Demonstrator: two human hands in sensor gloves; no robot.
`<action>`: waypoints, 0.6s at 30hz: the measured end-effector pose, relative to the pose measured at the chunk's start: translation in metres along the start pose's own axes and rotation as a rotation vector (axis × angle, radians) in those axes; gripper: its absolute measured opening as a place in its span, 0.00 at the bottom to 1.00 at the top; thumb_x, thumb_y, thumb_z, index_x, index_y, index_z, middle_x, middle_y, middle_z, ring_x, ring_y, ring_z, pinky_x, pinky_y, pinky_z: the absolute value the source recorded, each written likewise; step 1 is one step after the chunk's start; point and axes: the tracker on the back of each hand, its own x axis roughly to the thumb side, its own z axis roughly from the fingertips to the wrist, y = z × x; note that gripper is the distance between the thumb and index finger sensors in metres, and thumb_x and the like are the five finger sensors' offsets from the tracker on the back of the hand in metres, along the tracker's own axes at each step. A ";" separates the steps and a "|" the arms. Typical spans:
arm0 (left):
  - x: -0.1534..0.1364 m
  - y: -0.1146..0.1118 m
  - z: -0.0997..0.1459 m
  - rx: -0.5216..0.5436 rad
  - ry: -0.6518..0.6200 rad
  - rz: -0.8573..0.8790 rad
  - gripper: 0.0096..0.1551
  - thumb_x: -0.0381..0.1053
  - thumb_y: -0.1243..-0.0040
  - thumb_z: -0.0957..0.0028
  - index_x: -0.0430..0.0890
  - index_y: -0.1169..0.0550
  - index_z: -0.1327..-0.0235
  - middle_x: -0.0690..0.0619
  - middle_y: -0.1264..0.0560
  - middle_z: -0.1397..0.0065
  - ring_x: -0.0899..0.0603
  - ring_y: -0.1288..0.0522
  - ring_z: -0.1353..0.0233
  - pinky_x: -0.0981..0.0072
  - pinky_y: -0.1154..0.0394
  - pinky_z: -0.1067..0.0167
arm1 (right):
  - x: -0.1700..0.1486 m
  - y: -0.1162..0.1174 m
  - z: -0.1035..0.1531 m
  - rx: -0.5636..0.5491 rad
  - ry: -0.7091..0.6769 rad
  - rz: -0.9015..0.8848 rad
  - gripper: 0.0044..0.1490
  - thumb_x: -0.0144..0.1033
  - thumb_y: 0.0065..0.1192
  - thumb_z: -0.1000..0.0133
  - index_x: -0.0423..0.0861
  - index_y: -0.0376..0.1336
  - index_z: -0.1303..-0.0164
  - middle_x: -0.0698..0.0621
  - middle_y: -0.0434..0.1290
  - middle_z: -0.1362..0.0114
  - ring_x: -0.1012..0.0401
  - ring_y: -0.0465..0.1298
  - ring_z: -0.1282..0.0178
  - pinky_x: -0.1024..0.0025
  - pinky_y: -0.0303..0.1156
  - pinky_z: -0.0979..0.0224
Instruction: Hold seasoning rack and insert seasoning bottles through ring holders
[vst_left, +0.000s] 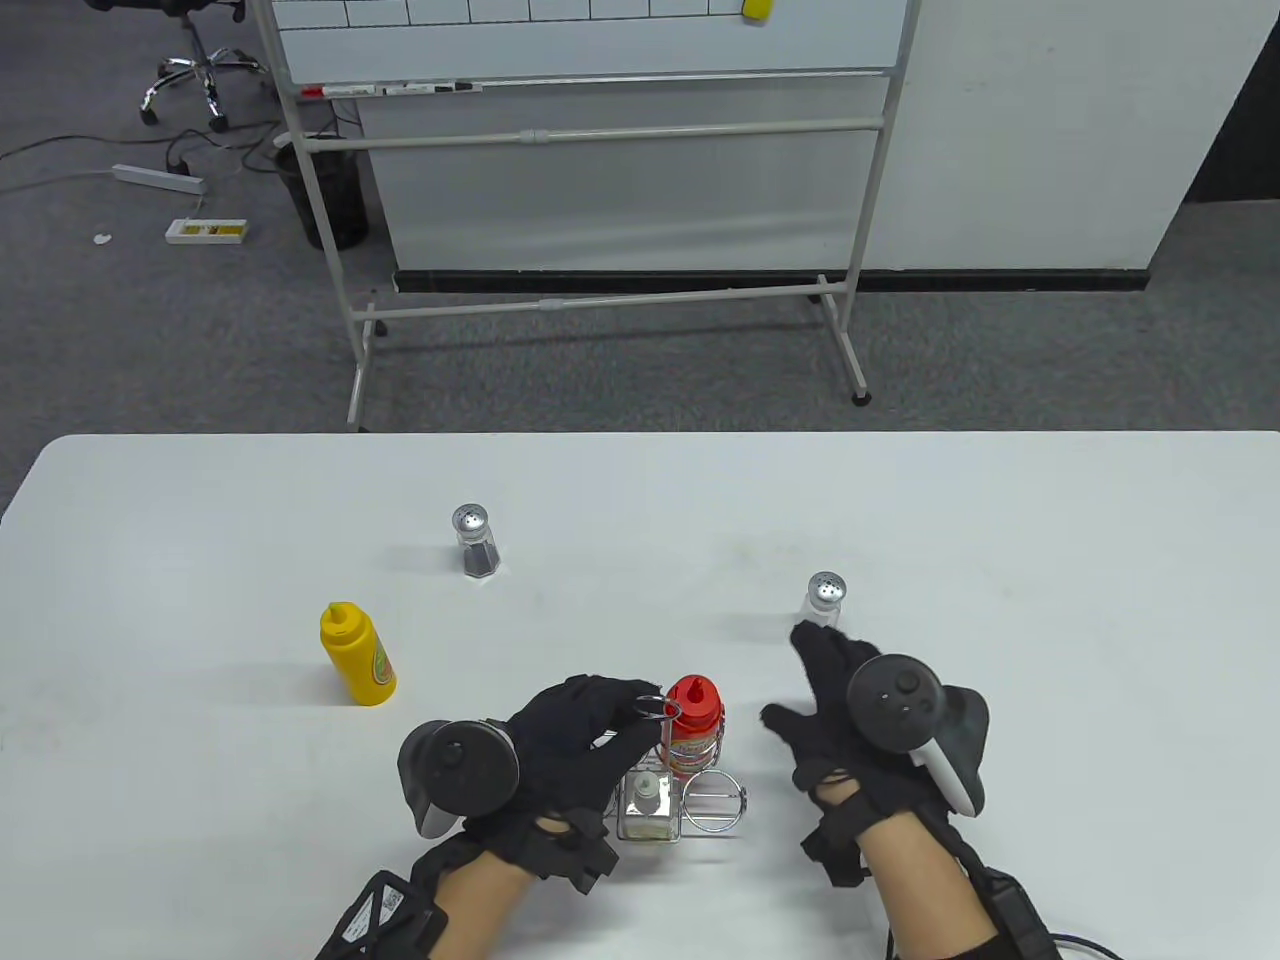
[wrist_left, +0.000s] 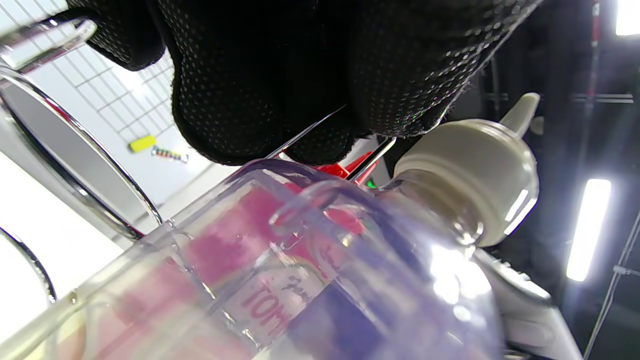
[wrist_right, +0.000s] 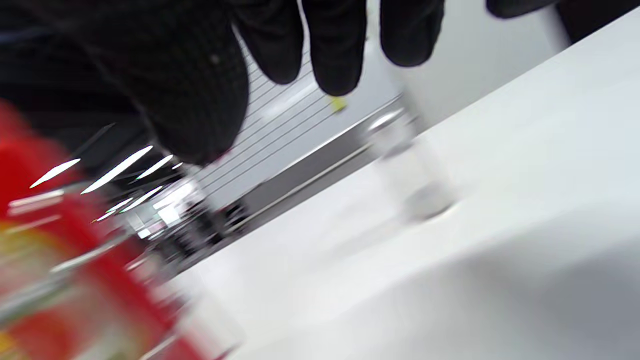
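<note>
The seasoning rack (vst_left: 690, 790), chrome wire, sits at the near middle of the table (vst_left: 1000, 520), between your two hands. Two of its rings look filled: the red ketchup bottle (vst_left: 695, 725) stands in the far ring and the clear glass cruet (vst_left: 650, 808) with a pale stopper sits in the near-left one. The near-right ring (vst_left: 718, 800) is empty. Any further ring is hidden by your left hand, so you can't count the slots. Judged from that, you're partway through.

Your left hand (vst_left: 575, 745) pinches the rack's top loop handle (vst_left: 655, 708), fingers curled together around the wire; the left wrist view shows the fingertips (wrist_left: 260, 100) pressed on thin chrome rods right above the cruet.

Your right hand (vst_left: 835, 720) holds nothing, fingers spread, just right of the rack and reaching toward the clear salt shaker (vst_left: 826, 600) near its fingertips. The right wrist view is blurred, but the shaker stands upright on the table beyond the fingers, not touched.

Left to load: that salt shaker, the dark pepper shaker (vst_left: 475, 540) well off to the far left, and the yellow mustard bottle (vst_left: 357, 655) to the left of your left hand.
</note>
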 end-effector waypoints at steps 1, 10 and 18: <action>0.000 0.001 0.000 0.004 -0.001 0.000 0.23 0.55 0.28 0.48 0.48 0.17 0.42 0.49 0.13 0.45 0.40 0.13 0.48 0.34 0.31 0.37 | -0.005 0.001 -0.009 0.000 0.032 0.037 0.54 0.45 0.74 0.50 0.50 0.50 0.14 0.38 0.52 0.13 0.34 0.52 0.15 0.25 0.48 0.26; -0.003 0.010 0.001 0.017 0.004 -0.006 0.23 0.55 0.28 0.48 0.48 0.17 0.42 0.49 0.13 0.45 0.40 0.13 0.49 0.34 0.30 0.37 | -0.016 0.030 -0.087 0.080 0.157 0.217 0.50 0.45 0.69 0.47 0.67 0.45 0.18 0.42 0.44 0.12 0.36 0.51 0.15 0.27 0.47 0.25; -0.006 0.018 0.001 0.048 0.022 -0.003 0.23 0.55 0.28 0.48 0.48 0.17 0.42 0.49 0.13 0.45 0.40 0.13 0.48 0.34 0.31 0.37 | -0.008 0.040 -0.098 -0.092 0.097 0.303 0.43 0.40 0.74 0.52 0.57 0.61 0.24 0.42 0.69 0.25 0.44 0.75 0.35 0.37 0.62 0.31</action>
